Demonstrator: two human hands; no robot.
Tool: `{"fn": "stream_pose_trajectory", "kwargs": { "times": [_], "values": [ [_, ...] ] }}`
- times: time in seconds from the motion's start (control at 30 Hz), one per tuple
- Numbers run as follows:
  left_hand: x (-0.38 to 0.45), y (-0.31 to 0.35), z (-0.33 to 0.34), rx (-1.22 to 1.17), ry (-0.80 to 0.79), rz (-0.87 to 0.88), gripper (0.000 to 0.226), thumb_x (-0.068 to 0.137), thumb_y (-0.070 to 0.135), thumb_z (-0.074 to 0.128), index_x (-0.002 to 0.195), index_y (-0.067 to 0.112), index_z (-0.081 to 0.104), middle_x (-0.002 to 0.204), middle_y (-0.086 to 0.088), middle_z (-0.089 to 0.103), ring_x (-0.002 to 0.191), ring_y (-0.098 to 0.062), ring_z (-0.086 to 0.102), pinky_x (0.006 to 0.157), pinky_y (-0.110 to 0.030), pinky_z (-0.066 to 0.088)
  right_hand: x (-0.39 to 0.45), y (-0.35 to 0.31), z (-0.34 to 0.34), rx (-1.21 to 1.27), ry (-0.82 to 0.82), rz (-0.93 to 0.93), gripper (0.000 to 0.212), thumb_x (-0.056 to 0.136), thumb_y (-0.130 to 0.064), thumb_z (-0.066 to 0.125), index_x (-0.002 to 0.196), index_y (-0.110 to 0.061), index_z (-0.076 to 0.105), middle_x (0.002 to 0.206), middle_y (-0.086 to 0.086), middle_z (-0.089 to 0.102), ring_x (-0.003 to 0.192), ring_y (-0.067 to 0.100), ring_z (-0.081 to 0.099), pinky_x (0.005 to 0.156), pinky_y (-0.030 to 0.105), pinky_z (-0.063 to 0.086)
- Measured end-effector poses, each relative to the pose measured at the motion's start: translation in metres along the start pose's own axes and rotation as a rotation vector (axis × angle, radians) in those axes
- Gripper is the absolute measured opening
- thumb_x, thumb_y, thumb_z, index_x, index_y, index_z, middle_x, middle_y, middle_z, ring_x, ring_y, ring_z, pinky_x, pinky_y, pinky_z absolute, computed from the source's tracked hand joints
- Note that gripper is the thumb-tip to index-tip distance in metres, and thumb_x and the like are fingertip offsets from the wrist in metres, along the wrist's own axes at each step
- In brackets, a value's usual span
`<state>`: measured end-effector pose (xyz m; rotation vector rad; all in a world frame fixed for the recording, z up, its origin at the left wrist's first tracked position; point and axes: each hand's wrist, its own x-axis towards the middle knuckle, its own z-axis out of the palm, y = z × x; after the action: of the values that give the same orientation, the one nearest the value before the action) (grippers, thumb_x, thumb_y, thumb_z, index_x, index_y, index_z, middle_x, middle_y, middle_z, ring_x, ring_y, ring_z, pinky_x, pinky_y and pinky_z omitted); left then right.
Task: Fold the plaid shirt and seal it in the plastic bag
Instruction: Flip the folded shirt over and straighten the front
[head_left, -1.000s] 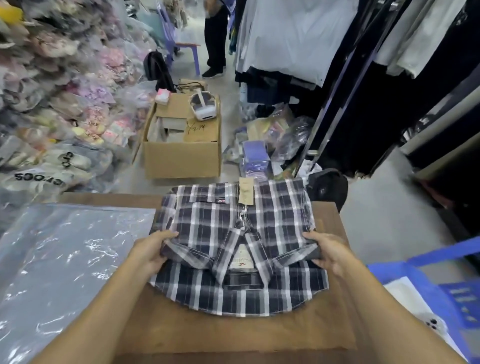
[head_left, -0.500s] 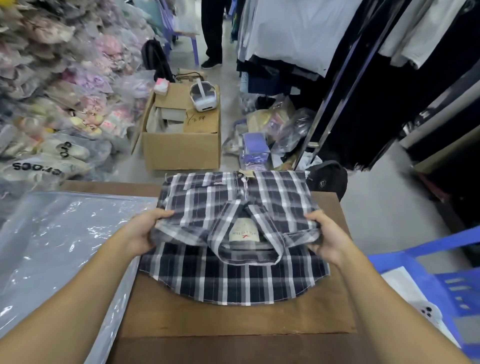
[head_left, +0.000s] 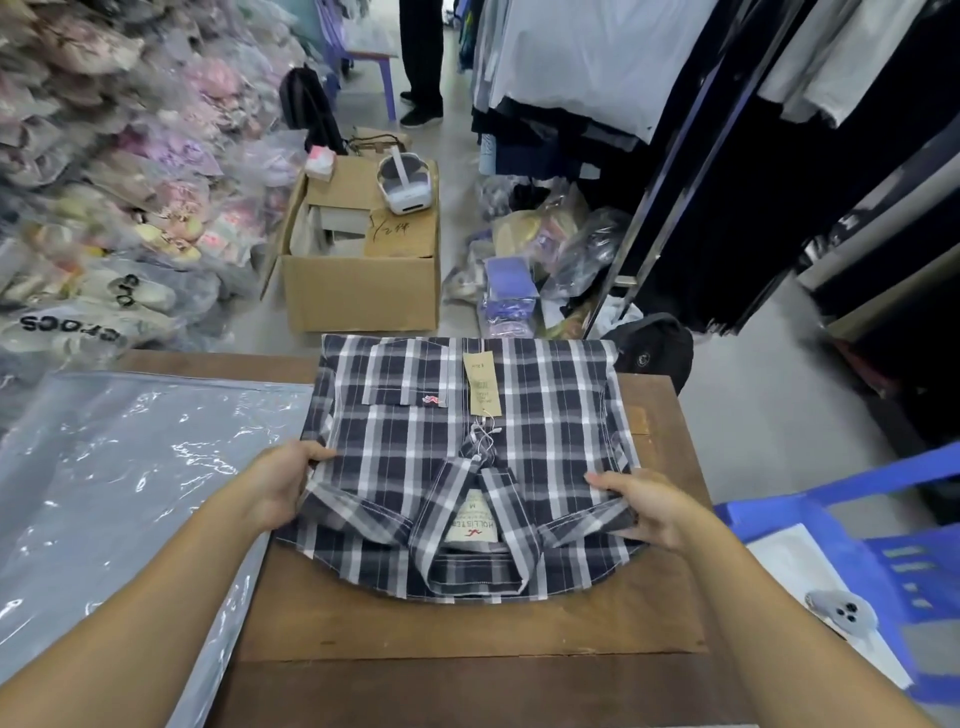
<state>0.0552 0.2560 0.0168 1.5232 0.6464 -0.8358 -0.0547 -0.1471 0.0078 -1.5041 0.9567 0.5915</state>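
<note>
The dark blue and white plaid shirt (head_left: 524, 415) lies folded on the brown wooden table (head_left: 467, 629), collar toward me, with a brown paper tag on its front. My left hand (head_left: 283, 483) grips the shirt's left edge near the shoulder. At the opposite shoulder, my right hand (head_left: 641, 506) pinches the right edge. The clear plastic bag (head_left: 104, 493) lies flat on the table to the left of the shirt, its edge under the shirt's left side.
A cardboard box (head_left: 363, 280) with a white headset (head_left: 405, 184) on it stands on the floor beyond the table. Bagged shoes are piled at the left, hanging clothes at the right. A blue plastic chair (head_left: 852, 530) with a phone (head_left: 839, 613) sits at my right. A person's legs (head_left: 423, 57) stand far back.
The shirt's upper half was lifted toward me half a second ago; now it is laid flat again, stretched out to the table's far edge. Both hands stay on its sides.
</note>
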Motion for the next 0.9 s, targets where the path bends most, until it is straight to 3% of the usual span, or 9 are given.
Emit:
{"fn": "stream_pose_trajectory", "kwargs": {
  "times": [0.07, 0.13, 0.27, 0.4, 0.47, 0.6, 0.73, 0.83, 0.9],
  "values": [
    [0.003, -0.003, 0.001, 0.081, 0.046, 0.030, 0.022, 0.098, 0.013, 0.049, 0.113, 0.006, 0.064, 0.101, -0.020, 0.075, 0.096, -0.040, 0.069, 0.085, -0.060, 0.055, 0.006, 0.004, 0.003, -0.123, 0.059, -0.024, 0.075, 0.070, -0.047, 0.086, 0.129, -0.010, 0.056, 0.116, 0.010, 0.072, 0.099, 0.025, 0.071, 0.071, 0.038, 0.063],
    [0.005, -0.004, 0.003, 0.133, 0.088, 0.071, 0.020, 0.099, 0.013, 0.049, 0.108, 0.007, 0.066, 0.098, -0.017, 0.076, 0.098, -0.039, 0.070, 0.094, -0.062, 0.050, 0.008, -0.001, 0.005, -0.219, 0.142, -0.109, 0.058, 0.079, -0.049, 0.079, 0.113, -0.005, 0.062, 0.104, 0.010, 0.075, 0.093, 0.027, 0.073, 0.076, 0.044, 0.063],
    [0.001, -0.010, 0.001, 0.223, 0.070, 0.044, 0.019, 0.091, 0.008, 0.051, 0.106, 0.002, 0.061, 0.098, -0.019, 0.074, 0.090, -0.037, 0.070, 0.086, -0.051, 0.055, -0.003, -0.002, -0.005, -0.437, 0.018, 0.006, 0.044, 0.087, -0.045, 0.072, 0.096, -0.003, 0.062, 0.086, 0.014, 0.075, 0.076, 0.024, 0.071, 0.079, 0.044, 0.063],
    [-0.010, -0.008, -0.001, 0.439, -0.011, -0.059, 0.016, 0.087, 0.010, 0.054, 0.099, 0.000, 0.053, 0.083, -0.018, 0.065, 0.068, -0.030, 0.059, 0.062, -0.037, 0.054, -0.008, -0.001, -0.020, -0.636, -0.120, 0.196, 0.070, 0.075, -0.057, 0.079, 0.116, -0.002, 0.063, 0.115, 0.020, 0.069, 0.081, 0.024, 0.075, 0.075, 0.039, 0.064],
    [-0.013, 0.003, 0.002, 0.610, 0.072, -0.060, 0.021, 0.095, 0.028, 0.056, 0.097, 0.008, 0.054, 0.089, -0.013, 0.062, 0.071, -0.025, 0.059, 0.054, -0.031, 0.049, -0.011, -0.014, -0.023, -0.721, -0.136, 0.239, 0.082, 0.075, -0.071, 0.068, 0.124, -0.006, 0.055, 0.107, 0.012, 0.067, 0.080, 0.020, 0.076, 0.076, 0.034, 0.063],
    [0.002, 0.035, 0.006, 0.870, 0.380, 0.136, 0.058, 0.087, 0.064, 0.053, 0.086, 0.006, 0.061, 0.084, -0.013, 0.068, 0.070, -0.029, 0.064, 0.072, -0.039, 0.057, -0.004, -0.046, -0.017, -0.634, 0.223, -0.076, 0.059, 0.082, -0.071, 0.060, 0.088, -0.012, 0.063, 0.091, 0.013, 0.075, 0.086, 0.028, 0.074, 0.084, 0.041, 0.058],
    [0.025, 0.060, 0.024, 0.547, 0.477, 0.311, 0.041, 0.090, 0.051, 0.060, 0.073, 0.014, 0.056, 0.090, -0.012, 0.065, 0.088, -0.033, 0.062, 0.089, -0.043, 0.052, 0.022, -0.066, -0.004, -0.375, 0.518, -0.380, 0.051, 0.088, -0.058, 0.062, 0.092, -0.008, 0.068, 0.079, 0.006, 0.066, 0.091, 0.031, 0.065, 0.084, 0.043, 0.052],
    [0.057, 0.081, 0.025, 0.275, 0.484, 0.310, 0.038, 0.081, 0.048, 0.070, 0.077, 0.011, 0.060, 0.096, -0.013, 0.069, 0.091, -0.035, 0.065, 0.092, -0.048, 0.054, 0.044, -0.080, -0.006, -0.228, 0.555, -0.348, 0.049, 0.084, -0.061, 0.061, 0.073, -0.014, 0.062, 0.070, 0.000, 0.062, 0.079, 0.027, 0.064, 0.076, 0.041, 0.056],
    [0.083, 0.088, 0.016, 0.207, 0.488, 0.243, 0.050, 0.073, 0.046, 0.076, 0.097, 0.003, 0.066, 0.103, -0.017, 0.071, 0.093, -0.037, 0.067, 0.087, -0.047, 0.056, 0.071, -0.080, -0.017, -0.133, 0.575, -0.257, 0.053, 0.074, -0.066, 0.062, 0.088, -0.016, 0.072, 0.087, 0.004, 0.072, 0.085, 0.030, 0.068, 0.083, 0.047, 0.058]
  ]
}}
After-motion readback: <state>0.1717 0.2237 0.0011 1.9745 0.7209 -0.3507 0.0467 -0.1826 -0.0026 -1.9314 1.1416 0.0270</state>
